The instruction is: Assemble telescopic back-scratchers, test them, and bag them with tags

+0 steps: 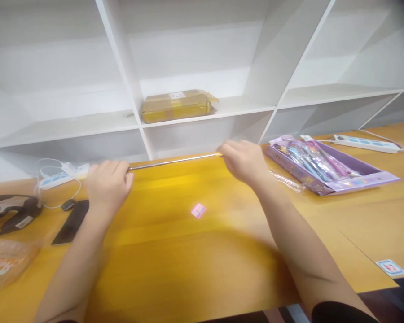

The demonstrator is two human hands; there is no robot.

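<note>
A thin silvery metal rod [171,161] stretches nearly level above the tabletop, with a hand at each end. My left hand [108,185] is wrapped round its darker left end. At the other end, my right hand [243,160] is closed by a small orange-yellow piece on the rod; the rest of that end is hidden in the fingers. Below the rod, a small pink card [198,210] lies on the table. Right of my right hand sits an open purple box [373,168] with several plastic-wrapped, long items, and a clear wrapper [287,180] beside it.
White shelving [208,114] rises behind the wooden table [175,255], bearing a taped carton [177,106]. At left are a power strip [63,176] with cables, a black phone [71,223], a dark strapped object [16,213] and an orange-printed bag [8,262]. Another power strip [365,143] lies far right.
</note>
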